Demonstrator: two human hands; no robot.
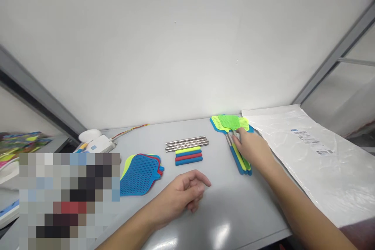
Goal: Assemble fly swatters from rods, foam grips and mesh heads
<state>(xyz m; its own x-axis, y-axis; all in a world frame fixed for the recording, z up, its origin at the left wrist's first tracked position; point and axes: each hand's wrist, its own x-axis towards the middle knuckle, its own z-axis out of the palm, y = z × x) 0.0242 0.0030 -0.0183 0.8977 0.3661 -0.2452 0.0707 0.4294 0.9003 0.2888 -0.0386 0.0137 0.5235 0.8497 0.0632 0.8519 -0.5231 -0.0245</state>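
At the back right, several fly swatters in blue, yellow and green lie in a pile. My right hand (249,144) is closed round the thin shaft of the topmost one, a green fly swatter (229,121). Its fingers partly hide the shafts beneath. Below them the yellow and blue handles (236,159) point toward me. My left hand (187,190) hovers over the grey table with nothing in it, fingers loosely bent and apart. Just beyond it lies a row of coloured handle sleeves (189,157), with several metal rods (186,144) behind.
Loose swatter heads, a blue one (140,174) on top, are stacked left of my left hand. A large white plastic package (287,144) covers the right side. A white wall (175,66) closes off the back. A white device (101,144) with wires stands at left.
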